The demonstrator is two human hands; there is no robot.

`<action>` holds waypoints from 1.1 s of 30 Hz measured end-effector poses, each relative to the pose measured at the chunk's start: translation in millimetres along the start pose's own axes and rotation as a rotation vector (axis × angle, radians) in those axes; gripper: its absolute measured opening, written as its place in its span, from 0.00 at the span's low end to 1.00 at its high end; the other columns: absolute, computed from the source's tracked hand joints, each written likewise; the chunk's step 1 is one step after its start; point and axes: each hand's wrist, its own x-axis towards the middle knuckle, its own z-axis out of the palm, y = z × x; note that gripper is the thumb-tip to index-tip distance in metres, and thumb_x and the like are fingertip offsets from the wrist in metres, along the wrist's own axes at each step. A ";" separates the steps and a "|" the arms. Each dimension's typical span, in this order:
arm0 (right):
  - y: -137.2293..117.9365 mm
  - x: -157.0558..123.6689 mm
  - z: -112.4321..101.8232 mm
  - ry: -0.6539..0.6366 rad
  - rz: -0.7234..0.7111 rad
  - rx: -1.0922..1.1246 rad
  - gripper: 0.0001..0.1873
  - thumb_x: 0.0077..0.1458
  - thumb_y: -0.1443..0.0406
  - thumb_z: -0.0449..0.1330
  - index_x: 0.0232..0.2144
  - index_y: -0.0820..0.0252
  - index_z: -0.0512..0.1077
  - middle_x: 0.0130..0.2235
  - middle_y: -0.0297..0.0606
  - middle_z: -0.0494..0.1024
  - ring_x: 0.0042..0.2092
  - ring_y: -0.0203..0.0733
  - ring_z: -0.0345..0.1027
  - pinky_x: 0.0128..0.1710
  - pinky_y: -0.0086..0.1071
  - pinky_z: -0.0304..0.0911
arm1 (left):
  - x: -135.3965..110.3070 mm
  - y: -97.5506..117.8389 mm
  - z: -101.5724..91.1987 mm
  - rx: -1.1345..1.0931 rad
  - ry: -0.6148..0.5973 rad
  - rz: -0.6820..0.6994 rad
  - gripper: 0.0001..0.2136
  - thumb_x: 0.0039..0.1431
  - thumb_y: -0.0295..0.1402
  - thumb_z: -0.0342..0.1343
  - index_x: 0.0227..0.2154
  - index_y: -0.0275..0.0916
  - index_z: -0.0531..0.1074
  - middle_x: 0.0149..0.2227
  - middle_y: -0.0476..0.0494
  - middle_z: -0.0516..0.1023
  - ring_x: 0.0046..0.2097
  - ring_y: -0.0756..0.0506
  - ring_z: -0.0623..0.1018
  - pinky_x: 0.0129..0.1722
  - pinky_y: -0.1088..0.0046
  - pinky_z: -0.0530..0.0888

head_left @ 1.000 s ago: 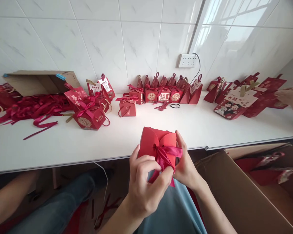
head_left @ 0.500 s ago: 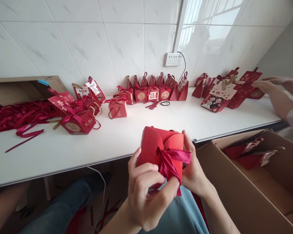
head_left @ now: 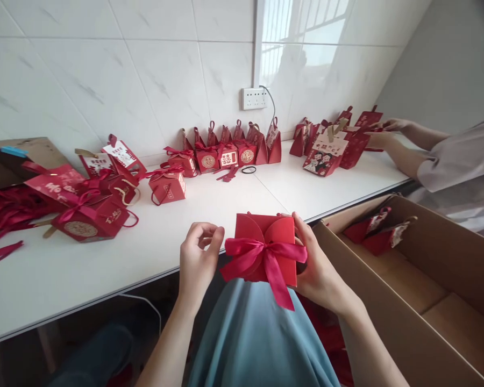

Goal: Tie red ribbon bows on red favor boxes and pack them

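A red gift box [head_left: 280, 234] with notched, curved flaps sits in my right hand [head_left: 320, 274], its fingers wrapped round the box's right side. Across its front is a magenta ribbon bow [head_left: 263, 251], with one loop spread to each side and a tail hanging down. My left hand [head_left: 199, 263] is off the box, just to its left, fingers curled in towards the thumb. Nothing shows between those fingers. The box's back and underside are hidden.
Finished red boxes [head_left: 207, 160] line the white table [head_left: 221, 207] by the wall. More boxes and loose ribbon lie left. A cardboard carton [head_left: 415, 287] with a few boxes stands at right. Another person's hands [head_left: 383, 134] handle boxes at the far right.
My left hand has let go of the ribbon and moved left, away from the box. The ribbon now shows as a spread bow. The view has turned right.
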 end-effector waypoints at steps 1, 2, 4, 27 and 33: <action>1.9 -0.8 -4.9 0.014 0.019 -0.018 0.53 0.48 0.63 0.66 0.64 0.39 0.37 0.64 0.41 0.51 0.63 0.54 0.51 0.57 0.50 0.59 | 5.3 -5.9 3.6 0.024 -0.012 -0.016 0.10 0.54 0.40 0.54 0.25 0.38 0.67 0.28 0.49 0.69 0.31 0.50 0.73 0.33 0.75 0.72; 4.4 -2.0 -10.5 0.027 0.043 -0.037 0.53 0.47 0.62 0.67 0.65 0.41 0.37 0.64 0.42 0.52 0.63 0.55 0.51 0.56 0.50 0.59 | 10.0 -11.4 7.7 0.055 -0.032 -0.016 0.11 0.53 0.40 0.55 0.24 0.38 0.67 0.29 0.49 0.69 0.32 0.49 0.73 0.35 0.73 0.73; 10.7 -5.5 -23.4 0.056 0.114 -0.078 0.55 0.45 0.60 0.68 0.65 0.44 0.37 0.63 0.44 0.52 0.63 0.56 0.50 0.56 0.53 0.57 | 18.0 -20.2 17.8 0.127 -0.099 0.016 0.11 0.52 0.41 0.54 0.24 0.38 0.68 0.30 0.48 0.70 0.34 0.48 0.73 0.38 0.70 0.73; 27.1 -53.8 -120.9 0.554 0.464 0.797 0.37 0.55 0.38 0.36 0.54 0.53 0.62 0.58 0.42 0.66 0.59 0.52 0.59 0.60 0.57 0.49 | 52.0 -83.4 102.8 0.926 -0.376 0.483 0.31 0.57 0.47 0.35 0.53 0.29 0.65 0.57 0.30 0.66 0.60 0.34 0.63 0.58 0.53 0.60; 38.8 -52.2 -108.8 0.688 0.377 -0.016 0.35 0.52 0.45 0.55 0.58 0.50 0.55 0.58 0.46 0.62 0.55 0.60 0.62 0.50 0.59 0.63 | 51.7 -82.4 102.2 0.915 -0.433 0.410 0.35 0.55 0.48 0.33 0.55 0.26 0.63 0.60 0.30 0.63 0.62 0.34 0.61 0.60 0.52 0.58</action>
